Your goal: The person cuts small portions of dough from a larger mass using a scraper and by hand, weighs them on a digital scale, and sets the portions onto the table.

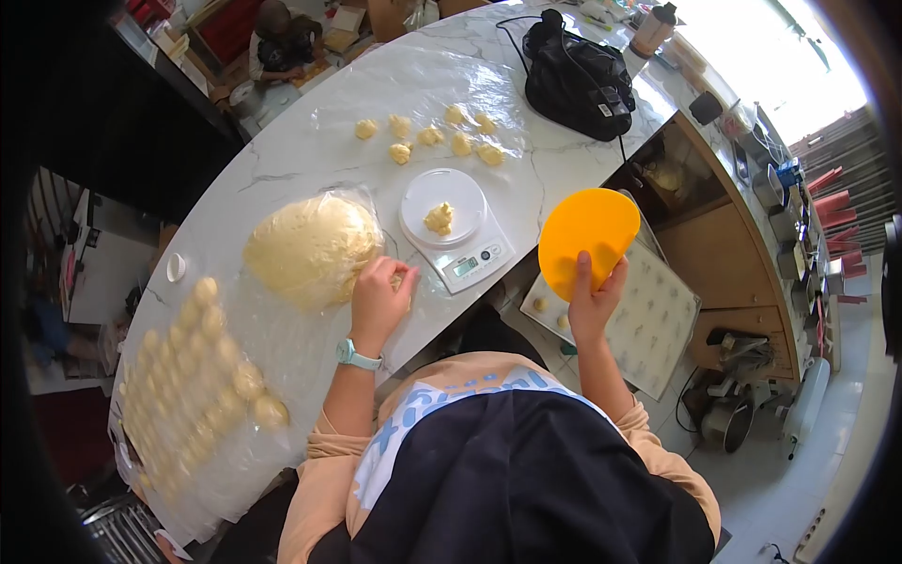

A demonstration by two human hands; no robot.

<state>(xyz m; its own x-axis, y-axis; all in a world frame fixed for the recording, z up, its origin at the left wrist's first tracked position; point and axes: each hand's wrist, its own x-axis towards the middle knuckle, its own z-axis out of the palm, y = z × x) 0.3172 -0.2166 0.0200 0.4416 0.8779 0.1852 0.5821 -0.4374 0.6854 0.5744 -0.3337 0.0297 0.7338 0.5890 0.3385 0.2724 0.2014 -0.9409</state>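
Note:
My right hand (594, 303) grips a yellow dough scraper (584, 240), rounded with one straight edge, held up to the right of the scale. My left hand (378, 299), a pale green watch on its wrist, is closed in a pinch at the near right edge of a large dough mass (305, 249). A small pale bit of dough shows at its fingertips, partly hidden. Just beyond sits a white kitchen scale (479, 265) with a lump of dough (439, 219) on its round plate. The digits on its display are too small to read.
Several dough pieces (430, 137) lie on plastic film at the back. Rows of dough balls (212, 321) rest under film at left. A black bag (575, 75) stands at the back right. Below the counter edge is a tray (648, 320). Another person (282, 47) sits beyond.

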